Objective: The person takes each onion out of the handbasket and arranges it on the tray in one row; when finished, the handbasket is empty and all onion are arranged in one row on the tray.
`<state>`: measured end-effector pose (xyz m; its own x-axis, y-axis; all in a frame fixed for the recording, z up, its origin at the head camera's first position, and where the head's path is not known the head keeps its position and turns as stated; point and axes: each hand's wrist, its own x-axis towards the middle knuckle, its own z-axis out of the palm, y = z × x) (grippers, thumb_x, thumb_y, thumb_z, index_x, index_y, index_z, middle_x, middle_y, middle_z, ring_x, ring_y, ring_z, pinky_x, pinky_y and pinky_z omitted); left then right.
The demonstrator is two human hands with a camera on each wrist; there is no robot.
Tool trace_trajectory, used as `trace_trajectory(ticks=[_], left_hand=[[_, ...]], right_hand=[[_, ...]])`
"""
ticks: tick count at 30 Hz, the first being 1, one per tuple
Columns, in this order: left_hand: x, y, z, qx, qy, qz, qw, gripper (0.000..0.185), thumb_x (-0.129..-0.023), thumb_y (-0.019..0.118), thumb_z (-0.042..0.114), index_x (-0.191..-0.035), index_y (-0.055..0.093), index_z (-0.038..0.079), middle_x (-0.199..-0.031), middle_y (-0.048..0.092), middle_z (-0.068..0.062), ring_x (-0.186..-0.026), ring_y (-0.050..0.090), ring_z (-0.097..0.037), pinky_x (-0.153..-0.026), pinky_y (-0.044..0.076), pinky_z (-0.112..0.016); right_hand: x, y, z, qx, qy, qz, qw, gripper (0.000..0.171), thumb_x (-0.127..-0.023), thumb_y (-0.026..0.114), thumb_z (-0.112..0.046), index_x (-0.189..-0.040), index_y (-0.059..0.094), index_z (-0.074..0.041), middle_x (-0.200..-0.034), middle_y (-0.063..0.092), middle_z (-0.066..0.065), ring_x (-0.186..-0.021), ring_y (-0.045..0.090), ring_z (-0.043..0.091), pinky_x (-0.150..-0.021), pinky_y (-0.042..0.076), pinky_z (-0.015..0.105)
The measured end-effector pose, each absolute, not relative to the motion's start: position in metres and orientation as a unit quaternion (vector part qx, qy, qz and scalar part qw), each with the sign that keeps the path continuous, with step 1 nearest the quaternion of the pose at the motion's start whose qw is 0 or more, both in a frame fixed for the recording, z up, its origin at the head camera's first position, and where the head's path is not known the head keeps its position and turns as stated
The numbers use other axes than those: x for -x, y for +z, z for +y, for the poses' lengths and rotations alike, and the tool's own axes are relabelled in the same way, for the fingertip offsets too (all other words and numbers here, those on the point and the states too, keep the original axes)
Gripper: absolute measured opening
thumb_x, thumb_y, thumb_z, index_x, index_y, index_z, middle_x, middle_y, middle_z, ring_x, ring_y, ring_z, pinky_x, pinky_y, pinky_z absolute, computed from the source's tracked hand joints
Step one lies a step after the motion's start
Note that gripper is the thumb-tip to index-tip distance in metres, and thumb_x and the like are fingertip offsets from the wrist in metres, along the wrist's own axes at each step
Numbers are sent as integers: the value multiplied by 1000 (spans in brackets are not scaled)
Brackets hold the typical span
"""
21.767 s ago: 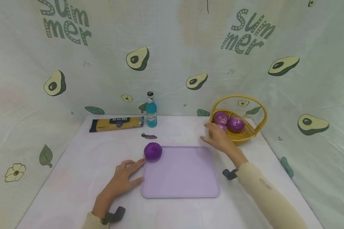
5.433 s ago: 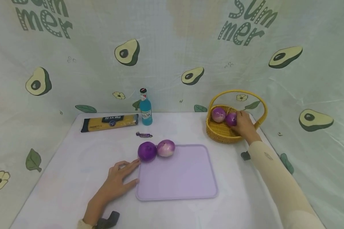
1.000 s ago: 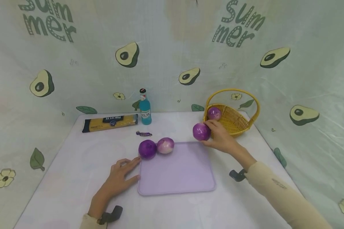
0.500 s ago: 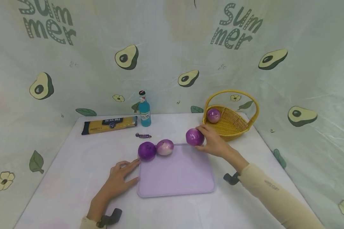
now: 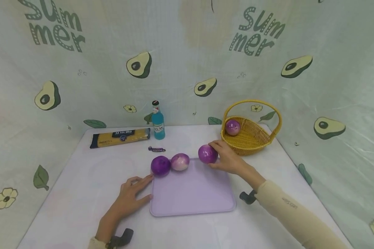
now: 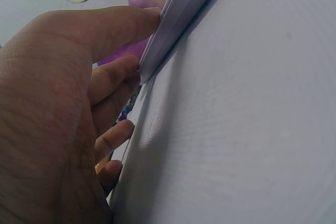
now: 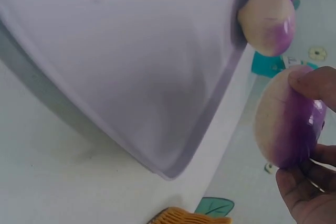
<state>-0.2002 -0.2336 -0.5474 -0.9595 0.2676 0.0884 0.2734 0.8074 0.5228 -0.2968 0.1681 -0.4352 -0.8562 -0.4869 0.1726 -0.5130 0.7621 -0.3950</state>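
My right hand [image 5: 229, 159] grips a purple-and-white onion [image 5: 207, 154] between thumb and fingers. In the right wrist view, that onion [image 7: 290, 116] is held up beyond the lilac tray's corner, apart from the tray's surface. Two more onions sit side by side at the tray's far left: a dark purple one [image 5: 160, 166] and a paler one [image 5: 180, 162]. My left hand [image 5: 129, 196] lies at the left edge of the tray [image 5: 193, 193], its thumb and index fingertips touching the rim [image 6: 157, 40]. Another onion [image 5: 232, 127] is in the yellow wicker basket [image 5: 249, 138].
At the back stand a blue bottle [image 5: 158, 124] and, to its left, a spaghetti pack [image 5: 121, 137] lying flat. A small wrapped candy [image 5: 157, 149] lies between the bottle and the tray. The basket's arched handle [image 5: 252, 101] rises at the back right.
Over the earlier frames, the paler onion moved from basket to tray, then my right hand took another onion out. It has since carried that onion left toward the tray. My left hand stays put.
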Motion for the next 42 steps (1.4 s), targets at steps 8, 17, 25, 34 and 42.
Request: trace_trajectory(ticks=[8,17,25,34,42], left_hand=[[199,-547,-234,144,-280,-949,6,69,-90,65,59,-153,40,42,-149,49,14,-136,32,-27,-104,22,-54],[201,-550,-236,165,-279,-945,26,69,-91,64,59,-152,41,39,-151,46,16,-133,34,-25,-101,23,-52],[203,-551,-235,163,-279,-946,25,69,-91,64,59,-153,41,39,-150,47,15,-133,33,-26,-102,22,-53],[200,-547,-232,161,-278,-947,29,69,-91,65,57,-152,42,38,-150,49,14,-133,35,-29,-102,23,-54],[201,-549,-234,162,-281,-946,26,69,-91,65,57,-153,42,38,-151,46,16,-134,34,-27,-101,23,-51]], right_hand=[[298,-440,164,-273,221,-936,29,80,-74,89,-23,-141,51,1,-138,50,15,-126,49,31,-102,45,46],[299,-443,157,-270,234,-934,4,81,-75,88,-23,-143,50,-1,-140,49,15,-126,50,31,-101,46,47],[304,-450,153,-278,227,-933,-12,80,-75,89,-20,-141,50,2,-139,49,17,-127,49,33,-103,44,47],[304,-454,148,-283,232,-930,-27,81,-76,88,-19,-142,48,4,-140,47,19,-128,48,33,-104,43,46],[306,-463,148,-290,222,-930,-35,81,-76,88,-21,-142,48,5,-139,48,20,-129,48,34,-106,41,45]])
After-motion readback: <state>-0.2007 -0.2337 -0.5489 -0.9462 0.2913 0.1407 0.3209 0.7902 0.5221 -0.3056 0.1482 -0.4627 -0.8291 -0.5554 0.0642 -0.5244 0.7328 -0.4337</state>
